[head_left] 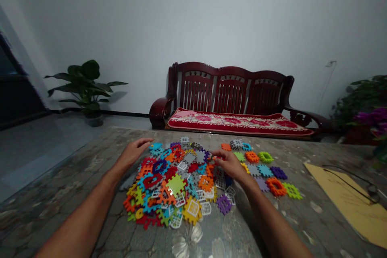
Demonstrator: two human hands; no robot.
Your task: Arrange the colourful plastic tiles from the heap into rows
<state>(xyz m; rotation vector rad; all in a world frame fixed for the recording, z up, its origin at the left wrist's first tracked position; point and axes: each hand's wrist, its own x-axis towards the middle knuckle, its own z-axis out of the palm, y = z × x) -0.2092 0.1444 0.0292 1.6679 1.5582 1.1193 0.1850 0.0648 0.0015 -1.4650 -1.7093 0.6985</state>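
Note:
A large heap of colourful interlocking plastic pieces [181, 177] lies on the patterned table [121, 238]. At the heap's far left edge is my left hand [136, 150], open, its fingers stretched toward a light blue piece [156, 149]. Over the heap's right side my right hand [225, 161] has its fingers bent close to a dark purple piece [207, 156]; whether it grips anything is too small to tell. Right of that hand lie separate pieces in loose rows, among them an orange square ring [276, 187], a lime piece [292, 190] and a grey stack [236, 144].
A yellow sheet [347, 197] with a pair of glasses [372, 193] on it lies at the right. Beyond the table stands a dark red wooden bench [229, 92] with a red patterned cover [238, 122]. A potted plant [87, 84] is at the left.

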